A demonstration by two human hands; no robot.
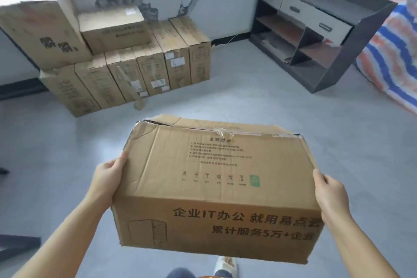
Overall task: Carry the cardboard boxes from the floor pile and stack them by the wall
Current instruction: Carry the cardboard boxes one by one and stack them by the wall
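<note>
carried box (216, 178): "企业IT办公", "累计服务5万+企业"

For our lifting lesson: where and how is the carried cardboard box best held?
Grip the carried box at its two short ends, one hand from each side, as the left hand and right hand do. It is wide, and its torn top flap offers no firm hold.

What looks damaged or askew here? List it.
The carried box, held by left hand and right hand, has a torn, lifted far flap. In the wall stack, the big top-left box sits tilted. The wall paint is peeling.
</note>
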